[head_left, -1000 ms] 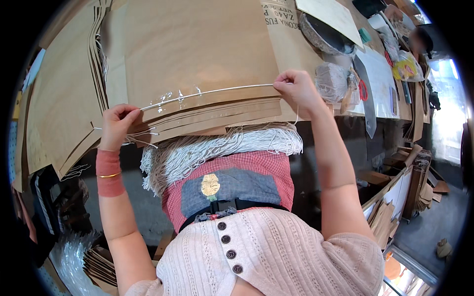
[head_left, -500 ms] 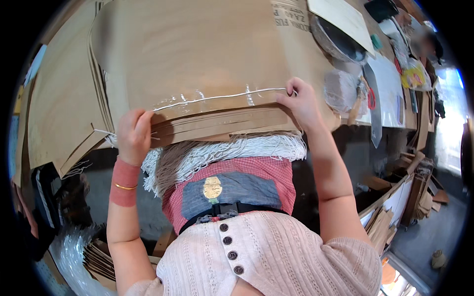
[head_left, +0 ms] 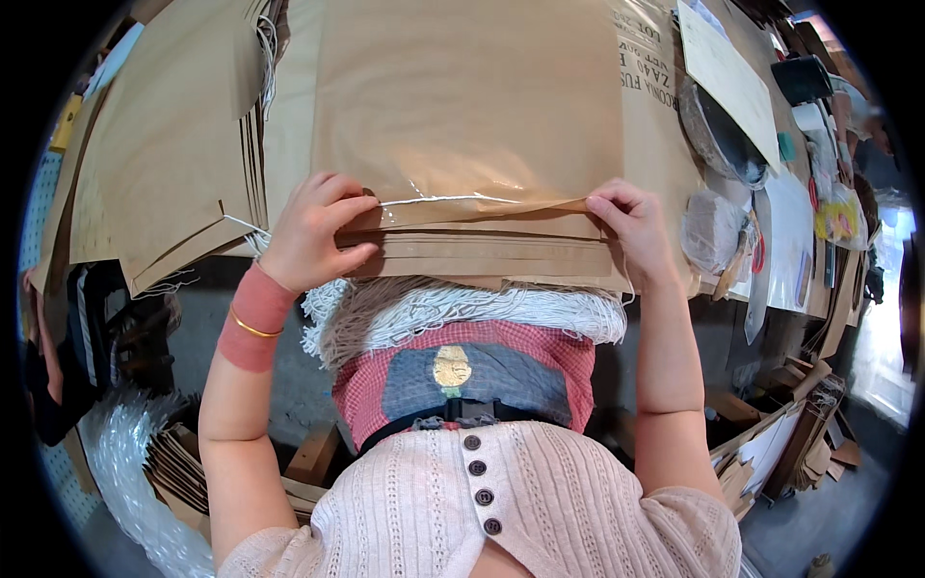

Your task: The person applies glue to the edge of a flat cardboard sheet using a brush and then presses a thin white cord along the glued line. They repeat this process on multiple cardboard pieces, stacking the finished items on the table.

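Note:
A large brown paper sheet (head_left: 462,106) lies on the table in front of me. Along its near edge runs a white cord (head_left: 443,198), beside a shiny clear strip that looks like tape. My right hand (head_left: 633,223) pinches the sheet's near edge at the right; whether the cord's end is in that pinch is hidden. At the cord's left end, my left hand (head_left: 323,229) touches the paper with its fingertips, thumb spread apart below. More brown sheets (head_left: 482,252) are stacked underneath. A thick bundle of white cords (head_left: 462,313) hangs across my lap, over a red checked apron (head_left: 568,385).
Another stack of brown paper (head_left: 164,144) with cord ends stands at the left. To the right are a dark round bowl (head_left: 723,130) under a white board (head_left: 729,77), a plastic-wrapped bundle (head_left: 711,229) and a long blade (head_left: 758,279). Clear plastic wrap (head_left: 135,482) sits low left.
My left hand has opened from its pinch on the cord. My right hand now grips the paper's edge, which folds over the cord's right part. The view has shifted slightly.

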### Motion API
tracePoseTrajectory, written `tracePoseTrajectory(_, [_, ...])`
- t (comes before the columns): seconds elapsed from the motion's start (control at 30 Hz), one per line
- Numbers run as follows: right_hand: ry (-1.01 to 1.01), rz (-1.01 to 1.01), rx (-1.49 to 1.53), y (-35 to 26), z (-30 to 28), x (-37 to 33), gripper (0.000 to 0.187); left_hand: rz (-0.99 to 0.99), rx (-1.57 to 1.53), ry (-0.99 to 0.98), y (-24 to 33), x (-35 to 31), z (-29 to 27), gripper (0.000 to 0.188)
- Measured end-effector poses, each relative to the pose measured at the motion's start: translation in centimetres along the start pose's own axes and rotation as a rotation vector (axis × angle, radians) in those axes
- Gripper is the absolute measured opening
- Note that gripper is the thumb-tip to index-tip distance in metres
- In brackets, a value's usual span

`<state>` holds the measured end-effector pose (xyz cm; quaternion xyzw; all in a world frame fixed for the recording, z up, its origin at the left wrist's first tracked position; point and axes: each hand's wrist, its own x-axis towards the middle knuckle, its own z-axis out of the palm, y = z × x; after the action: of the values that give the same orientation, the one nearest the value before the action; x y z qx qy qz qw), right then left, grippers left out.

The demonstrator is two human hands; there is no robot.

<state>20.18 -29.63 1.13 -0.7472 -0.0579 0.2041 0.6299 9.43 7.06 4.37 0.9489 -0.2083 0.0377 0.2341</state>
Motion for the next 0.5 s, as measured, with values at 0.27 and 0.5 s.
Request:
tracePoseTrajectory(0.27, [0.046, 0.022, 0.130, 0.1, 0.2, -0.3, 0.005, 0.118, 0.232, 0.230, 0.1, -0.7, 1.3, 0.036])
tracePoseTrajectory(0.5, [0.025, 0.022, 0.120, 0.5, -0.1, -0.3, 0.004, 0.110, 0.341, 0.133, 0.2, -0.4, 0.0, 0.047])
